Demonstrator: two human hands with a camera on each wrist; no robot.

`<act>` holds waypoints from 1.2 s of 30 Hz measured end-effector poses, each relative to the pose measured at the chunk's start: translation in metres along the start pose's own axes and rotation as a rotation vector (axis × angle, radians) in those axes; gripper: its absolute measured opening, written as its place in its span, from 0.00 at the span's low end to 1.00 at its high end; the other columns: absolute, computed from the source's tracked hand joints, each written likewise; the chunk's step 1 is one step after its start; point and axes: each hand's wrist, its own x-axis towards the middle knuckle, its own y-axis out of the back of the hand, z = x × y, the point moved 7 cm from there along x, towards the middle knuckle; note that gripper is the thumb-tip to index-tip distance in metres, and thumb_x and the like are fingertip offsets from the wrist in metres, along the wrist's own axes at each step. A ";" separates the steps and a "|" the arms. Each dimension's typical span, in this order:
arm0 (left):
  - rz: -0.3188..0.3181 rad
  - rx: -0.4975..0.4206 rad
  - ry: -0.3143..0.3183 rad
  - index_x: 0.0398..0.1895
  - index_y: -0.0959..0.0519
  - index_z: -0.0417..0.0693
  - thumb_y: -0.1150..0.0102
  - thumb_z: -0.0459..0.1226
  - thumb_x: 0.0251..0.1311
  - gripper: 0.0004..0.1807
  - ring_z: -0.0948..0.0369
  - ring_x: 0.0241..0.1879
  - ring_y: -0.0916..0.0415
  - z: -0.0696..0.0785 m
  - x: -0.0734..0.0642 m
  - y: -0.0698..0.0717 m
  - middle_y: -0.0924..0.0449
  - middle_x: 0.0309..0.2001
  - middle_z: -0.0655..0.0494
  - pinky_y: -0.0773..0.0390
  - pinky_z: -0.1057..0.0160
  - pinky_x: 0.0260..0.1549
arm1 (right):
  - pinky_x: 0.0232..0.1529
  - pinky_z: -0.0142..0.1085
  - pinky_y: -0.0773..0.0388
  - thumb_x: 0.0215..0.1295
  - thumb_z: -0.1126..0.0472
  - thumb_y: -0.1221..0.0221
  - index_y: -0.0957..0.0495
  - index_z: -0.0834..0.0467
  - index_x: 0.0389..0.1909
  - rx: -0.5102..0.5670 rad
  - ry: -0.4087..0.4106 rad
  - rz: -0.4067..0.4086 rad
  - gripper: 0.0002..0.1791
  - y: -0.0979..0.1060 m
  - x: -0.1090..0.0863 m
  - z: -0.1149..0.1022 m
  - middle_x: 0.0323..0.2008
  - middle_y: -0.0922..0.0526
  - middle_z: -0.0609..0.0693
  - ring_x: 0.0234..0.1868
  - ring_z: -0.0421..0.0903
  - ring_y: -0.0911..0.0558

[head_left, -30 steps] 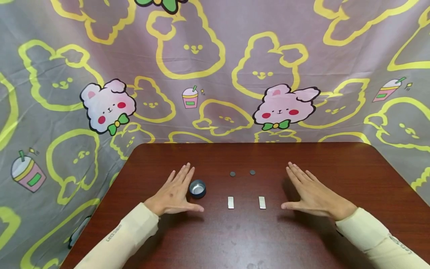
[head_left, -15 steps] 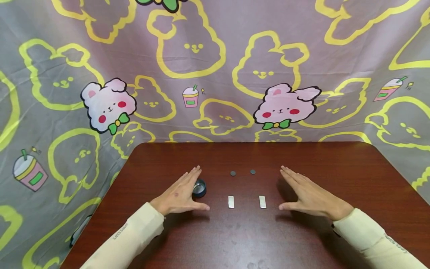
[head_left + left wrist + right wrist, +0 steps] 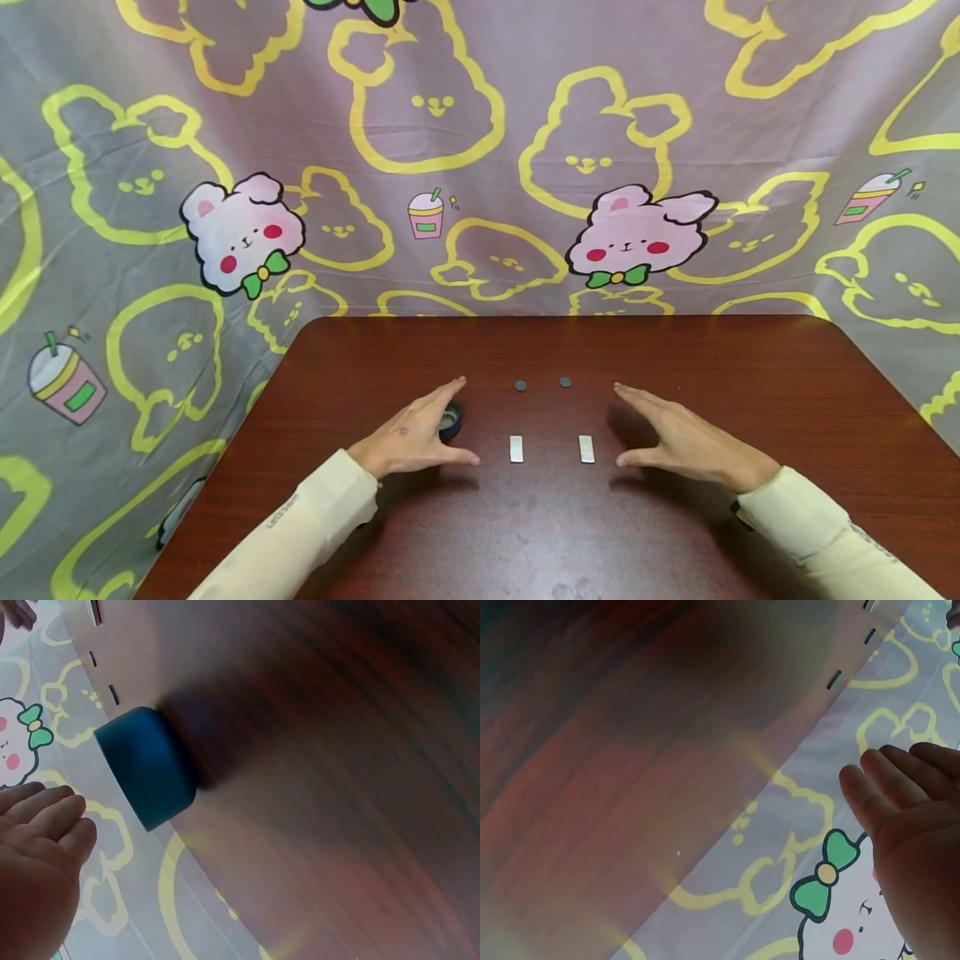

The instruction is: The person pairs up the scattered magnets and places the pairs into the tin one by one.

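Observation:
My left hand (image 3: 412, 432) hovers over the table with straight fingers and the thumb spread, holding nothing. Just beyond its palm stands a small dark blue round tin (image 3: 451, 420), partly hidden by the hand; its blue side (image 3: 150, 766) shows in the left wrist view. Opposite, my right hand (image 3: 691, 441) is also straight-fingered with the thumb apart, and it holds nothing. Between the hands lie two pale silvery rectangular strips, a left strip (image 3: 516, 449) and a right strip (image 3: 587, 449). Behind them are two small dark grey discs, a left disc (image 3: 521, 386) and a right disc (image 3: 565, 382).
The dark red-brown wooden table (image 3: 525, 533) has rounded far corners. A cloth curtain (image 3: 480, 100) printed with yellow outlines and rabbit faces hangs behind it and along both sides.
Both hands have moved inward toward each other. The left hand now covers more of the tin. The strips and discs have stayed in place.

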 end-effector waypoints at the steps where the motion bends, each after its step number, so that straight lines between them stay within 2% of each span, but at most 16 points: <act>1: 0.008 -0.015 -0.007 0.77 0.44 0.39 0.23 0.59 0.44 0.62 0.50 0.71 0.39 0.001 0.001 0.000 0.41 0.75 0.44 0.33 0.48 0.66 | 0.62 0.57 0.30 0.54 0.41 0.27 0.36 0.71 0.69 0.017 0.002 0.002 0.52 0.000 0.000 0.000 0.67 0.30 0.65 0.66 0.62 0.28; 5: 0.034 -0.047 -0.029 0.74 0.39 0.38 0.21 0.56 0.44 0.58 0.49 0.68 0.34 0.005 0.003 -0.003 0.35 0.71 0.44 0.31 0.48 0.64 | 0.58 0.57 0.26 0.54 0.47 0.26 0.32 0.72 0.66 0.065 0.026 0.008 0.47 -0.003 0.002 -0.004 0.62 0.25 0.65 0.62 0.61 0.24; 11: 0.056 -0.050 -0.068 0.70 0.33 0.37 0.20 0.54 0.43 0.53 0.51 0.65 0.29 0.014 0.005 -0.008 0.28 0.66 0.46 0.28 0.50 0.62 | 0.56 0.54 0.23 0.55 0.49 0.26 0.27 0.71 0.61 0.068 0.061 0.021 0.41 -0.004 0.003 -0.008 0.58 0.20 0.61 0.58 0.58 0.21; 22: 0.070 -0.081 -0.106 0.66 0.29 0.35 0.19 0.49 0.44 0.48 0.52 0.63 0.27 0.025 0.010 -0.016 0.24 0.63 0.45 0.26 0.54 0.60 | 0.50 0.51 0.19 0.55 0.50 0.26 0.23 0.69 0.58 0.175 0.040 0.031 0.36 -0.005 0.003 -0.011 0.54 0.17 0.60 0.54 0.57 0.18; 27: 0.058 -0.123 -0.092 0.66 0.29 0.36 0.19 0.48 0.44 0.47 0.52 0.60 0.25 0.026 0.012 -0.021 0.24 0.62 0.44 0.23 0.54 0.56 | 0.50 0.48 0.19 0.55 0.50 0.26 0.23 0.68 0.59 0.240 0.012 0.016 0.36 -0.008 0.004 -0.012 0.55 0.17 0.59 0.54 0.57 0.17; 36: 0.020 -0.197 -0.069 0.65 0.28 0.37 0.19 0.46 0.46 0.44 0.52 0.58 0.23 0.029 0.015 -0.030 0.23 0.62 0.44 0.22 0.54 0.55 | 0.52 0.40 0.19 0.57 0.53 0.27 0.25 0.70 0.60 0.327 0.009 -0.002 0.35 -0.016 0.004 -0.013 0.55 0.17 0.59 0.54 0.56 0.18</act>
